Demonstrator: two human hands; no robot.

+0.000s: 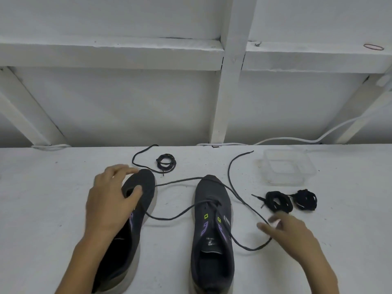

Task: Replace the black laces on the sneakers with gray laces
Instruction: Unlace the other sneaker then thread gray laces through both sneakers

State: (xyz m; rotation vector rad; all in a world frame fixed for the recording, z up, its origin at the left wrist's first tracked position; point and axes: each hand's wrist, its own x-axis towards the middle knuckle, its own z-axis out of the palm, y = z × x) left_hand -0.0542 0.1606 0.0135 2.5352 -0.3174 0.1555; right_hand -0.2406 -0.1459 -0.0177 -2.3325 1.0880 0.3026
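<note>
Clamps the left hand over the front of the left sneaker at the near left of the white tabletop, with the fingers curled round the toe edge and the thumb pressed on the upper. Tipped onto its side, with the opening turned left, the pale sole to the right and the toe pointing far.

Just beyond that toe, a loose dark lace in a curve on the tabletop, and beside it a small coiled lace bundle.

Between the shoes, two strands of a gray lace from the left sneaker's right edge across to the right sneaker. Upright, toe pointing far, with the lace through its lower eyelets, over its toe, and out in a loop to the right.

Reaches the right hand in from the near right, blurred, with the fingers stretched left and the fingertips at that loop; cannot tell whether pinching it.

Just beyond the hand, a black lace bundle and a second black bundle side by side. Farther back, a clear plastic container. Along the far edge, a white cable. On the ledge at the far right, a red rubber band.
</note>
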